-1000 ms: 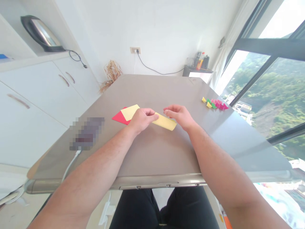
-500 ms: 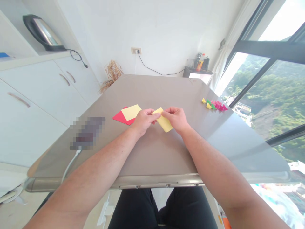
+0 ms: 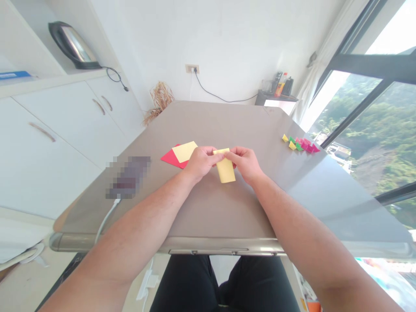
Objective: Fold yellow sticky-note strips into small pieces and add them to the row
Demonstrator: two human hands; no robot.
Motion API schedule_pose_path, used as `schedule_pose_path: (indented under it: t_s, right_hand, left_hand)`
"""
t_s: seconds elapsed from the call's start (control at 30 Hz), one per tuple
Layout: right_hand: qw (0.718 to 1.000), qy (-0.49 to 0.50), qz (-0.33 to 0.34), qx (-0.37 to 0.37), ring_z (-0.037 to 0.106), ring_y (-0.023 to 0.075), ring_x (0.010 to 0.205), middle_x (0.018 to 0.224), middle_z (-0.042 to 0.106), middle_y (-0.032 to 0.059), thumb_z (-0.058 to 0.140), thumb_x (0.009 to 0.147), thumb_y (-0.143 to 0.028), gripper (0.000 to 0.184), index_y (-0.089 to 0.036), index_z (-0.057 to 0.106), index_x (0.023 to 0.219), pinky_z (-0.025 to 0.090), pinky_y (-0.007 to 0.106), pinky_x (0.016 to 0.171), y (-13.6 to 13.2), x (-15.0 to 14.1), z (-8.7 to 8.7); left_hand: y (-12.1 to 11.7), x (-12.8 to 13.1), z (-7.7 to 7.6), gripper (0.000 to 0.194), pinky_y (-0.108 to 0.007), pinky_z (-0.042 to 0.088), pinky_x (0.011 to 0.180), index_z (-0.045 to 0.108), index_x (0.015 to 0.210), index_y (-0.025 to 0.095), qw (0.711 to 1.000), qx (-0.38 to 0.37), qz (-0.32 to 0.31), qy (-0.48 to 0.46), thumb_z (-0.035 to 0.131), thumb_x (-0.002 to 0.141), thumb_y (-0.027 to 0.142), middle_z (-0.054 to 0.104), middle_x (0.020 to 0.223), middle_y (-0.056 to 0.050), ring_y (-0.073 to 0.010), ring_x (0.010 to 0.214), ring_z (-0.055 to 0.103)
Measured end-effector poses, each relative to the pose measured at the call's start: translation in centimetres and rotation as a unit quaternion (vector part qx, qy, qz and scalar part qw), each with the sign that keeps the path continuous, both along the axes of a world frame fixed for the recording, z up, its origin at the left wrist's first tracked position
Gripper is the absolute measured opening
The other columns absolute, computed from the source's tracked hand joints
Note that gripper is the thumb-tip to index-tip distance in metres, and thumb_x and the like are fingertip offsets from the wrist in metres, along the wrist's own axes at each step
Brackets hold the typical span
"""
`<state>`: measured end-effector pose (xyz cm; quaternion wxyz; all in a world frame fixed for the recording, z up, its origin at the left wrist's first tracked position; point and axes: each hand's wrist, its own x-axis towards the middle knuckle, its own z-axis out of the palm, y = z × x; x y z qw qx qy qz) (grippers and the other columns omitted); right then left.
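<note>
Between my hands, over the middle of the table, is a narrow yellow piece of paper (image 3: 226,170) that looks folded. My left hand (image 3: 202,162) pinches its upper left edge with the thumb on top. From the other side, my right hand (image 3: 244,162) grips the upper right edge, its thumb close to the left one. The fingers behind the paper are partly hidden. Just left of my left hand lies a flat pale yellow sheet (image 3: 183,151) on top of a red sheet (image 3: 170,159), both partly covered by that hand.
Small folded paper pieces in yellow, green and pink (image 3: 305,145) stand at the table's right side. A blurred-out dark object (image 3: 130,177) with a white cable (image 3: 107,221) lies at left. A kettle (image 3: 76,45) sits on the cabinet, and a window (image 3: 373,112) is on the right.
The yellow paper has turned from a slant to nearly upright between my hands. Both hands still hold it, with the thumbs now closer together. The whole view has shifted slightly.
</note>
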<state>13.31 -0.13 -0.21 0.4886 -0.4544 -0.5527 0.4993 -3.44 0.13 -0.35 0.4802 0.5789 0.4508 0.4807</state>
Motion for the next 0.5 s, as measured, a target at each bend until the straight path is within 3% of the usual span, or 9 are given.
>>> schedule_pose_path:
  t_s: [0.23,0.5]
  right_hand:
    - [0.999,-0.025,-0.039,0.015,0.044,0.0096,0.057,0.057,0.050,-0.0049,0.073,0.069,-0.032,0.023,-0.019,0.057,0.059,0.036,0.026,0.056,-0.3,0.0,0.2]
    - [0.997,-0.025,-0.063,0.035,0.045,0.0098,0.056,0.057,0.052,-0.0046,0.073,0.072,-0.035,0.024,-0.019,0.058,0.061,0.036,0.027,0.056,0.1,0.1,-0.2]
  left_hand:
    - [0.0,0.2,-0.4,0.026,-0.027,0.039,0.063,0.066,0.071,0.016,0.999,0.006,-0.007,0.040,0.077,0.073,0.039,0.059,0.067,0.001,-0.0114,0.064,0.051]
    - [-0.1,1.1,-0.6,0.020,-0.027,0.044,0.064,0.066,0.078,0.017,0.998,0.024,0.039,-0.036,0.073,0.075,0.036,0.066,0.075,-0.001,-0.0123,0.068,0.057]
